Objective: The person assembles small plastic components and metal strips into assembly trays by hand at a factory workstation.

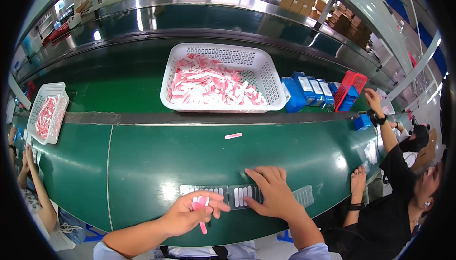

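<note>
Left hand (190, 212) fingers pinched on pink sticks (201, 207); right hand (271, 191) flat, pressing slotted tray (240, 195). Some slots filled, seemingly; basket (269, 77) well stocked.

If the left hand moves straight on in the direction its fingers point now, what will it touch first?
Most likely the right hand. The left hand, holding pink strips, points rightward over the clear slotted tray that the right hand presses down. Depth is hard to judge here.
</note>
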A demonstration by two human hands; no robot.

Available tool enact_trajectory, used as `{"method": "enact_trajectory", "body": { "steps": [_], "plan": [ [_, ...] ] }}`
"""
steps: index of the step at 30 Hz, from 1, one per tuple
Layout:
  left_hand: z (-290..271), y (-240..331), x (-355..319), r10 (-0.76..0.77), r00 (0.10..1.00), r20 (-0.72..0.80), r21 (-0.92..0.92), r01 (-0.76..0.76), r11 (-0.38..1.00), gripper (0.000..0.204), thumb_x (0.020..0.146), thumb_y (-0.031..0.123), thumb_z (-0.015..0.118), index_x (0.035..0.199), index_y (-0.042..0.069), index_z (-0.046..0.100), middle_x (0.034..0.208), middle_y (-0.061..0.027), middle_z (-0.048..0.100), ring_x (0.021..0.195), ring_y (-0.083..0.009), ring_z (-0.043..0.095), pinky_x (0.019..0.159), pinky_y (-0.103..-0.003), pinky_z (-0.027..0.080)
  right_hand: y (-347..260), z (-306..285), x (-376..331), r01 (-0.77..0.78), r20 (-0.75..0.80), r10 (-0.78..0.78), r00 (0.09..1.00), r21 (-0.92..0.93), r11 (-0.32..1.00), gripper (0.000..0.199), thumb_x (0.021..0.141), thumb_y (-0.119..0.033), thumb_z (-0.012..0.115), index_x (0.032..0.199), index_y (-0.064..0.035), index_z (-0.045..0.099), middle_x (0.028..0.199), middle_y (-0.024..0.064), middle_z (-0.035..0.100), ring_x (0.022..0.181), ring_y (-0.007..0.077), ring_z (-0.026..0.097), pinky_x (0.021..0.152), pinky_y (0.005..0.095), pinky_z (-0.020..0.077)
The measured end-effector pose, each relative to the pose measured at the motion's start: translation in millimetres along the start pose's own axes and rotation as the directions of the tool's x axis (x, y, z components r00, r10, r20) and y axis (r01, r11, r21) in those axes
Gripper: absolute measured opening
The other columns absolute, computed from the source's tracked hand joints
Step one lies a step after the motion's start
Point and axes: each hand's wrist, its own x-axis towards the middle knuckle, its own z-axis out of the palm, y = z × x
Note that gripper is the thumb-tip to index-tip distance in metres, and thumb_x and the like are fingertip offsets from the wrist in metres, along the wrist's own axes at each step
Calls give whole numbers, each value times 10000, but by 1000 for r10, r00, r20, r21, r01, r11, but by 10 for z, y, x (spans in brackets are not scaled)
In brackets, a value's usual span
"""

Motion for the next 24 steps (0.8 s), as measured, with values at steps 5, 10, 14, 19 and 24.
{"method": "enact_trajectory", "body": {
  "steps": [5, 10, 14, 19, 24],
  "plan": [
    [87, 47, 29, 73, 995, -71, -179, -84, 980, 352, 1021, -30, 544, 1369, 24, 545, 1287, -221, 658, 1034, -177, 614, 759, -269, 455, -366, -16, -157, 91, -111, -41, 993, 489, 868, 437, 835, -344, 812, 1151, -97, 637, 982, 57, 668, 910, 260, 646, 850, 391, 461],
    [284, -137, 101, 357, 921, -159, -217, -385, 897, 257, 1020, -36, 544, 1265, 42, 565, 1174, -202, 676, 939, -179, 588, 779, -318, 452, -696, 335, -83, -139, 254, -57, 965, 689, 711, 201, 913, -260, 754, 1033, -122, 670, 777, 30, 672, 706, 221, 651, 684, 356, 500],
    [296, -150, 99, 433, 861, -268, -196, -488, 850, 221, 1018, -59, 508, 1203, 59, 537, 1022, -163, 650, 862, -201, 546, 807, -348, 458, -839, 447, -28, -69, 64, 36, 997, 633, 771, 191, 901, -162, 769, 1056, -89, 686, 815, 62, 698, 703, 204, 680, 662, 338, 535],
    [331, -137, 78, 482, 781, -396, -125, -566, 815, 203, 1003, -66, 524, 1162, 59, 507, 940, -149, 622, 900, -242, 575, 859, -373, 479, -1014, 561, -41, -264, 146, 235, 961, 743, 616, 193, 907, -89, 773, 1062, -41, 668, 885, 76, 735, 753, 153, 716, 705, 287, 573],
    [333, -132, 93, 659, 715, -232, 66, -664, 744, 159, 1004, -44, 542, 1120, 57, 501, 983, -182, 653, 984, -285, 643, 812, -403, 523, -991, 759, -217, -33, -76, 249, 965, 914, 404, 153, 956, -20, 700, 1061, 21, 597, 917, 127, 728, 816, 148, 718, 710, 307, 587]
  ]
}}
